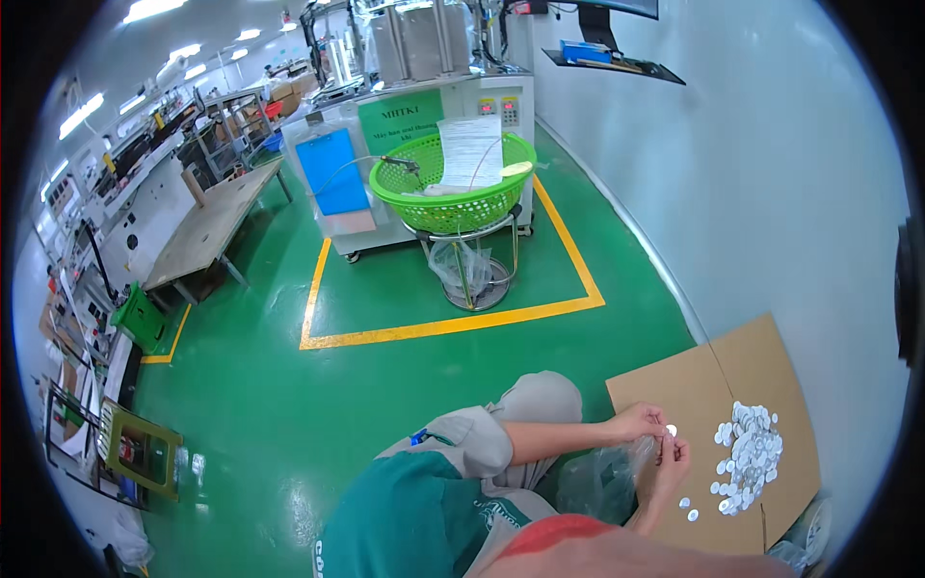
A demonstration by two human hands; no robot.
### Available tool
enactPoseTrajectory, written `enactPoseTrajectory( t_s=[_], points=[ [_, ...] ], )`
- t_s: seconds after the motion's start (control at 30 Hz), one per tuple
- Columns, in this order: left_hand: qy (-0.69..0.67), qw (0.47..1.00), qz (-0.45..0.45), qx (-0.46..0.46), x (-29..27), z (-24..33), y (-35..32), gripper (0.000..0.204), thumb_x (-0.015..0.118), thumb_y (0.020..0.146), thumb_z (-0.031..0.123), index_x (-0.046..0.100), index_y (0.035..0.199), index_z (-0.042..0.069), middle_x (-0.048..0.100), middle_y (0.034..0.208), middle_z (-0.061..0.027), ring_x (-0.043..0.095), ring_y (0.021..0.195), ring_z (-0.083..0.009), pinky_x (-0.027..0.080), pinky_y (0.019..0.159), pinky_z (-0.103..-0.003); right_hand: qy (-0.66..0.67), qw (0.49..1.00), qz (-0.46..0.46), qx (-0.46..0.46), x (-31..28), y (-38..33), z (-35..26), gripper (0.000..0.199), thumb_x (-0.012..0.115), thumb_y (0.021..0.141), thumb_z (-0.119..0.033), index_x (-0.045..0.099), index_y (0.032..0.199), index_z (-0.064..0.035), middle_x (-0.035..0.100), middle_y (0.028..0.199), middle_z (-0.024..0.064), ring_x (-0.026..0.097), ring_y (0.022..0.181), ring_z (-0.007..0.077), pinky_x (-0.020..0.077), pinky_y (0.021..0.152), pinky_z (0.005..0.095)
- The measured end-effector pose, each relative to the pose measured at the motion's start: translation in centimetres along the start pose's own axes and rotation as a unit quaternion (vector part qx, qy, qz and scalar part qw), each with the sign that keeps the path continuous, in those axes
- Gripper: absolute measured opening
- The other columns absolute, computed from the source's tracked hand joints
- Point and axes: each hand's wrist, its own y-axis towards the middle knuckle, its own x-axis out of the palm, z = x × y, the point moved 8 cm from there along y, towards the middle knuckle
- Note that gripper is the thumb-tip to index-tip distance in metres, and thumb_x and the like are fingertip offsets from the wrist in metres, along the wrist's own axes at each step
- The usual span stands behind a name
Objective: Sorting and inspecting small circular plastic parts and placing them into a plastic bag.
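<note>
A small round white disc [672, 430] shows between the fingertips of both my hands, above a cardboard sheet at the right. My left hand [636, 422] is closed, its fingers pinched together at the disc's upper edge. Just below it, my right hand [673, 464] is closed too, fingertips at the disc's lower side. A clear plastic bag [593, 484] hangs under my hands by my lap; its upper end reaches up to the fingers, and I cannot tell which hand touches it. A heap of white and grey discs [750, 455] lies on the cardboard [665, 383], several of them loose around it.
A white wall [761, 222] runs along the right. Ahead, a green plastic basket [458, 214] with papers sits on a round metal stool, before a machine cabinet [332, 193]. Yellow floor lines [434, 334] surround them. A low wooden table [217, 220] stands at the left.
</note>
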Motion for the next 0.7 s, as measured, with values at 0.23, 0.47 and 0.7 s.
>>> enactPoseTrajectory(
  t_s=[0.23, 0.47, 0.7],
  points=[
    [0.02, 0.999, 0.003, 0.042, 0.2, 1.9, -1.1, 0.014, 0.067, 0.087, 0.019, 0.063, 0.085, 0.006, 0.065, 0.076, 0.0005, 0.056, 0.062, -0.005, 0.034, 0.044, -0.022, -0.069, 0.997, -0.012, -0.013, -0.4, 0.4, -0.5, 0.017, 0.066, 0.09, -0.014, 0.055, 0.078, -0.0067, 0.045, 0.064, -0.0072, 0.037, 0.057, 0.0018, 0.0262, 0.051, 0.0179],
    [0.115, 0.985, 0.002, 0.127, -0.5, 3.7, -2.7, 0.014, 0.073, 0.079, 0.011, 0.07, 0.089, 0.001, 0.068, 0.079, -0.0053, 0.062, 0.074, -0.0113, 0.05, 0.069, -0.028, -0.123, 0.986, -0.107, -0.03, -0.1, 0.2, -1.2, 0.017, 0.07, 0.087, -0.016, 0.057, 0.079, -0.0078, 0.05, 0.064, -0.0052, 0.042, 0.055, 0.0026, 0.0289, 0.049, 0.0173],
    [0.091, 0.985, 0.075, 0.124, -1.2, 4.5, -4.3, 0.016, 0.071, 0.083, 0.014, 0.069, 0.094, 0.001, 0.069, 0.084, -0.0038, 0.063, 0.08, -0.0102, 0.05, 0.074, -0.027, -0.153, 0.979, 0.038, -0.126, -0.5, -0.8, -3.7, 0.014, 0.063, 0.091, -0.017, 0.06, 0.089, -0.0038, 0.052, 0.075, -0.0021, 0.048, 0.068, 0.0058, 0.0371, 0.054, 0.0193]
  ],
)
